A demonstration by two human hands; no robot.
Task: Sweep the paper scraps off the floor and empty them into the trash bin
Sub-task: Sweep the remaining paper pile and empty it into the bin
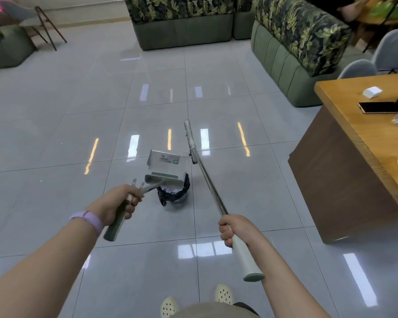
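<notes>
Tipped dustpan (168,167) hides most of the trash bin (174,195). Left hand (120,201) grips its handle; right hand (236,229) grips the broom (207,175), pointing to 11 o'clock.

bare forearms, lilac wristband (91,220) on l wrist, cream perforated clogs (224,294)

Printed label with a small green round mark on the upturned metal dustpan (168,165) (lettering too blurred to read); no other text legible.
</notes>
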